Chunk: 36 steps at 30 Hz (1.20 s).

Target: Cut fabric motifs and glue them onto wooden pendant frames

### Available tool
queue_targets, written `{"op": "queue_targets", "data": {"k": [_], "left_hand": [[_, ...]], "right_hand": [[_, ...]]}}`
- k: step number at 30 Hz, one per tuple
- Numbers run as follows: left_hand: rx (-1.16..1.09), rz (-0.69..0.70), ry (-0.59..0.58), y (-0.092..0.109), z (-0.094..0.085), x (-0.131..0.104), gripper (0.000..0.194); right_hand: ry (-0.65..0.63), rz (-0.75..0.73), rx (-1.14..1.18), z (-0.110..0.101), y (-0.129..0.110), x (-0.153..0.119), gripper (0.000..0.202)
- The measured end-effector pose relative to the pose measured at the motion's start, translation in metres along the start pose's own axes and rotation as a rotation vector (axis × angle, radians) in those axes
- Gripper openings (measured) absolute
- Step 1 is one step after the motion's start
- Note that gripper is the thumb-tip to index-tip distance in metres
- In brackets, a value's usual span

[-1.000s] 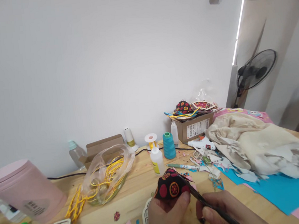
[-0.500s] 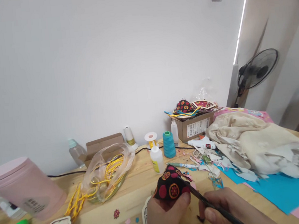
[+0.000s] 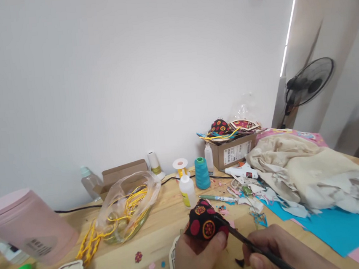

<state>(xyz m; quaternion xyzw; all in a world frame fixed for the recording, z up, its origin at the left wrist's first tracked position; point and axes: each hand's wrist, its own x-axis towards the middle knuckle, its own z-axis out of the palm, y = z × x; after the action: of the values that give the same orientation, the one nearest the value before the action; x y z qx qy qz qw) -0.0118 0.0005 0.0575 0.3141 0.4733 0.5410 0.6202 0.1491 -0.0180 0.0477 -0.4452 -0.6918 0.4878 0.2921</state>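
My left hand is closed around a piece of black fabric with red and orange round patterns, folded into a peaked, pouch-like shape. In my right hand is a slim dark stick-like tool, its exact kind unclear. The tool's tip touches the fabric's right side, and the tip itself is hard to make out. A small dark scrap shows below my right fingers. Partly hidden behind my left hand is a pale cut-out frame. Just beyond the fabric stands a white glue bottle.
A teal thread cone, a pen, a glue gun and paper scraps lie beyond my hands. A filled cardboard box stands behind; cream cloth lies right. Leftward are a bag of yellow cord and a pink bin.
My right hand and the tool have shifted very slightly at the fabric's edge. The dark scrap now shows apart from my right fingers. The view has moved a little.
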Motion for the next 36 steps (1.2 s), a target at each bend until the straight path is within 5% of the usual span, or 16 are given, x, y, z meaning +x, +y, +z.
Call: {"op": "queue_targets", "data": {"k": [13, 36], "left_hand": [[0.099, 0.032, -0.084, 0.0, -0.007, 0.004, 0.037], [0.034, -0.107, -0.206, 0.011, -0.008, 0.001, 0.05]], "right_hand": [[-0.047, 0.026, -0.037, -0.005, -0.002, -0.002, 0.038], [-0.117, 0.113, -0.176, -0.015, -0.025, -0.007, 0.05]]}}
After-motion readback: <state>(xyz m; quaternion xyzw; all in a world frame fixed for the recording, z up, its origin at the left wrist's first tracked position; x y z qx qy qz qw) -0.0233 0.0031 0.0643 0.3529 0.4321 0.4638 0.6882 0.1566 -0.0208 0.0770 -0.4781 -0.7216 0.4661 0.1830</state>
